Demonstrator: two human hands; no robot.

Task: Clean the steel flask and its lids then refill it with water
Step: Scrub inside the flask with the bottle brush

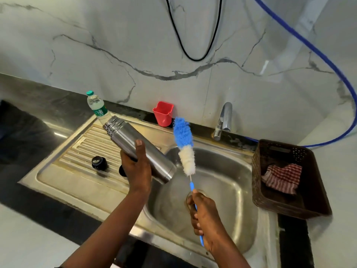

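Note:
My left hand (136,167) grips the steel flask (135,146) around its middle, holding it tilted over the edge between drainboard and basin, one end up left, the other down right. My right hand (204,217) holds the blue handle of a bottle brush (184,146), whose blue and white fluffy head points up just right of the flask, outside it. A black lid (99,162) lies on the ribbed drainboard (77,151). A second dark lid (122,171) shows partly behind my left hand.
The steel sink basin (222,190) lies below my hands, with the tap (224,120) at its back edge. A plastic water bottle (96,106) and a red cup (163,113) stand by the wall. A brown basket (286,178) with a checked cloth sits right of the sink.

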